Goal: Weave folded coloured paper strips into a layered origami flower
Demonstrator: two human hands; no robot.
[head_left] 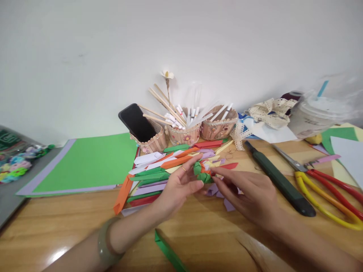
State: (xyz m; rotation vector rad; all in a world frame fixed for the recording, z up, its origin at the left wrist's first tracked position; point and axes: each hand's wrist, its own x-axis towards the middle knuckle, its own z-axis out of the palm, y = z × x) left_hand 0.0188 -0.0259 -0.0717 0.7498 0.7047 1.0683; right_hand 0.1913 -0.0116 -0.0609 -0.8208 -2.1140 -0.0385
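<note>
Between my hands is a small folded-paper piece [203, 176], green with orange and white parts. My left hand [181, 181] grips its left side, thumb below and fingers behind. The fingertips of my right hand [246, 189] pinch its right edge; the exact contact is partly hidden. Under and behind the hands lies a pile of folded paper strips [153, 172] in green, orange, white, purple, red and yellow. Some purple folded pieces [229, 204] rest below my right fingers. Nearer me, a single green strip [170, 251] lies on the wooden table [70, 226].
Three stick-sided holders [184, 135] stand by the wall with a phone [137, 122], markers and sticks. To the right are a dark green craft knife [280, 181], scissors [326, 189], lace ribbon [272, 113] and a lidded cup [320, 113]. Green sheets [90, 162] lie left.
</note>
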